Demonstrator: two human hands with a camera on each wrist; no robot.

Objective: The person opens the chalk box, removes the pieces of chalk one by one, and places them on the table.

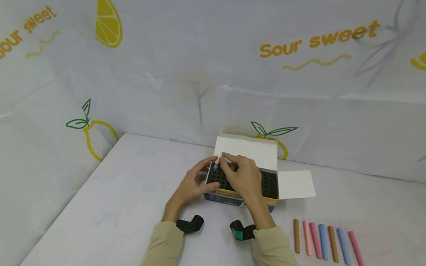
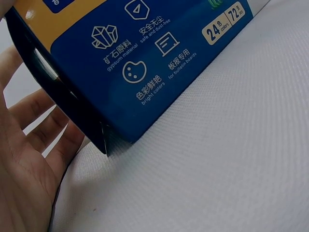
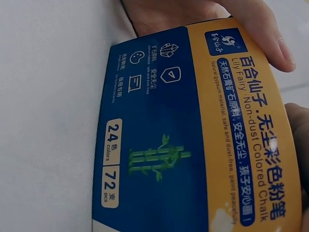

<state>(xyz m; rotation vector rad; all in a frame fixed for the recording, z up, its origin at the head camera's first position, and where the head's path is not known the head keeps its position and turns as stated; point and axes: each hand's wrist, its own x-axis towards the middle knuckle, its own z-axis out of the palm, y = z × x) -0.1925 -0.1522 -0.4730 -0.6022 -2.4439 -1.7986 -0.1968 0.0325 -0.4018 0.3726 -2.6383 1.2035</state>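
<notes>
A blue and yellow chalk box (image 1: 226, 201) stands on the table, its black insert full of round holes. My left hand (image 1: 192, 184) grips the box's left end, thumb over the front top edge. In the left wrist view, fingers (image 2: 48, 125) lie along the end wall. Over the back left holes, my right hand (image 1: 246, 178) pinches a chalk stick, mostly hidden by the fingertips. Beside it, a pink chalk (image 1: 216, 162) and a blue chalk (image 1: 215, 167) stand in the insert. The right wrist view shows the box front (image 3: 154, 130) and the left thumb (image 3: 270, 38).
The white lid (image 1: 247, 151) stands raised behind the box, and a side flap (image 1: 296, 184) sticks out to the right. Several chalk sticks, brown, pink and blue, lie in a row at the right, among them a blue chalk stick (image 1: 344, 246). A printed cloth (image 1: 166, 61) hangs behind.
</notes>
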